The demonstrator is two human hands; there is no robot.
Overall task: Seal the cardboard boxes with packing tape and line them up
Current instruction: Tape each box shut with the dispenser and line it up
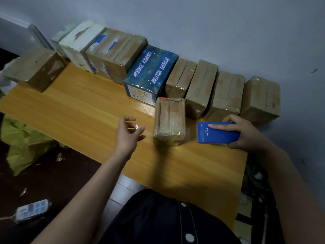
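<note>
A small taped cardboard box (169, 120) lies on the wooden table (79, 111), just in front of a row of several taped boxes (226, 94) along the wall. A dark blue printed box (151, 73) stands in that row. My right hand (246, 132) grips a blue tape dispenser (217, 132) resting on the table to the right of the small box. My left hand (129, 132) hovers left of the small box with fingers loosely curled and apart; a small shiny bit of tape glints at its fingertips.
A separate brown box (35, 69) sits at the table's far left corner. A yellow-green bag (22, 143) and a remote-like device (31, 210) lie on the dark floor to the left. The wall runs close behind the row.
</note>
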